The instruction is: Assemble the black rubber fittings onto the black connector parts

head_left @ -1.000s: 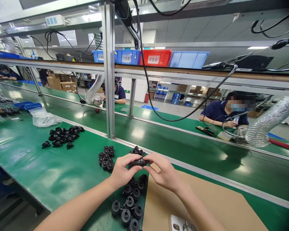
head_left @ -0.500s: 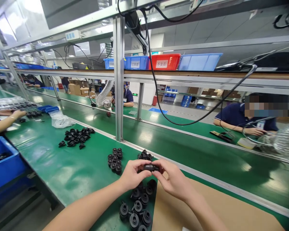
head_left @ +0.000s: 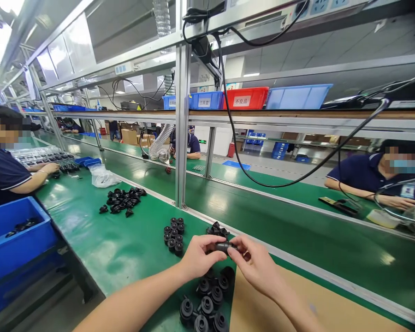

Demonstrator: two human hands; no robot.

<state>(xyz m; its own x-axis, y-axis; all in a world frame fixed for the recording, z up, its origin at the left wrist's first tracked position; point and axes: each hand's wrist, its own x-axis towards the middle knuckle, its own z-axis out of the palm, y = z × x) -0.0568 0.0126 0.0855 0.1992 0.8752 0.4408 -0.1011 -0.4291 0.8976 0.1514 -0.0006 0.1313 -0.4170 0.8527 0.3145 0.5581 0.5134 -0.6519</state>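
Observation:
Between my two hands is a black cylindrical plastic part (head_left: 222, 247), lying sideways. My left hand (head_left: 201, 256) is closed on its left end with thumb and fingers. At the other end, my right hand (head_left: 254, 262) pinches it, and the fingers partly hide that end. Just below my hands, a group of round black parts with central openings (head_left: 207, 304) stands on the green table. Smaller black cylinders (head_left: 174, 236) stand close together to the left. Behind my hands lies a small heap of black pieces (head_left: 217, 229).
A sheet of brown cardboard (head_left: 280, 309) covers the table at right. Farther left lie a pile of black parts (head_left: 124, 200) and a clear plastic bag (head_left: 103, 176). A blue bin (head_left: 17, 258) stands beside the table. A metal post (head_left: 182, 129) rises ahead; co-workers sit left and across.
The view has swung left, so the scene sits farther right and a co-worker at left shows more. Both hands still hold the black part; my right fingers have shifted slightly on it.

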